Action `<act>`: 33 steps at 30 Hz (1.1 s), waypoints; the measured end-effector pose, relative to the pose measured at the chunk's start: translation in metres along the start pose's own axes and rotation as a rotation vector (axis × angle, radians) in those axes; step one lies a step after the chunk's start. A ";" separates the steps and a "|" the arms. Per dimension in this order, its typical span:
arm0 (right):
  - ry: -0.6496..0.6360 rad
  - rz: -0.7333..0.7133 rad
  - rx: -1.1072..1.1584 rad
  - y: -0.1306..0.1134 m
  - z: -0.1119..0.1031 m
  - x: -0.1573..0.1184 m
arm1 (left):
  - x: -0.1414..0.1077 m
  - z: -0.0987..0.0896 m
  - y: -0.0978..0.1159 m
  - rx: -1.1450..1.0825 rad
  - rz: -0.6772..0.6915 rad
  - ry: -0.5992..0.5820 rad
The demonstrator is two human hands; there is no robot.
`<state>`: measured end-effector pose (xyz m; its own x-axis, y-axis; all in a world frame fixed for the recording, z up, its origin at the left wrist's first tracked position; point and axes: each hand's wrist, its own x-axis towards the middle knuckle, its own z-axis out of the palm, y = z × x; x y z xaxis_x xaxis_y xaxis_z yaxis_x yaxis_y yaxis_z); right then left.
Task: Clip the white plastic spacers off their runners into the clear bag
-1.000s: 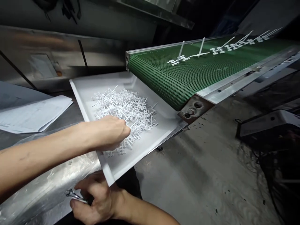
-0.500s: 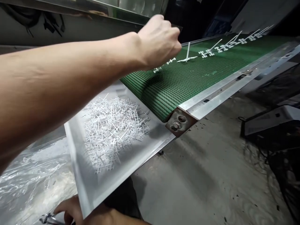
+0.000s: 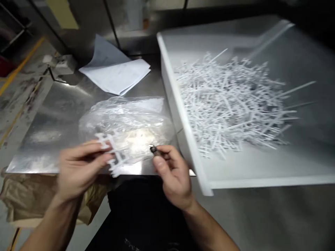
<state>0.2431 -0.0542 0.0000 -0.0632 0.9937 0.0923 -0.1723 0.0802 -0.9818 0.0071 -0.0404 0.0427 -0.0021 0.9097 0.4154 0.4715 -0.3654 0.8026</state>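
Note:
My left hand (image 3: 81,167) pinches a white branched plastic moulding (image 3: 113,153), a sprue with small H-shaped ends, between thumb and fingers. My right hand (image 3: 174,174) is closed around a small dark-tipped metal tool (image 3: 154,149), apparently nippers; most of it is hidden in the palm. The two hands face each other over the front of a steel table (image 3: 47,136), with the tool tip apart from the moulding. Beneath and beyond them lies a crumpled clear plastic bag (image 3: 110,115). Motion blurs the moulding.
Right of my hands stands a large white tray (image 3: 248,174) with a heap of white plastic pieces (image 3: 230,104). Folded paper (image 3: 117,73) and a small white box (image 3: 66,64) sit at the table's back. Below the left front edge is a brown paper bag (image 3: 28,195).
The view has swung left, off the green conveyor belt. My left hand has come back from above the belt and now shows a white moulding. My right hand still holds its tool.

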 end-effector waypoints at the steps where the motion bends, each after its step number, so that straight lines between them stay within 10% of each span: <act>1: 0.007 0.018 0.015 -0.003 0.004 0.005 | -0.011 -0.001 -0.008 -0.045 0.005 -0.001; 8: 0.027 0.056 -0.056 -0.006 0.022 0.029 | 0.004 0.024 -0.027 -0.146 0.082 -0.070; 33: -0.007 0.109 -0.134 -0.006 0.019 0.038 | 0.004 0.026 -0.029 -0.087 0.097 -0.221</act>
<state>0.2233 -0.0180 0.0127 -0.0818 0.9965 -0.0152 -0.0318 -0.0179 -0.9993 0.0159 -0.0210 0.0099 0.2370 0.8870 0.3962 0.3824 -0.4601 0.8013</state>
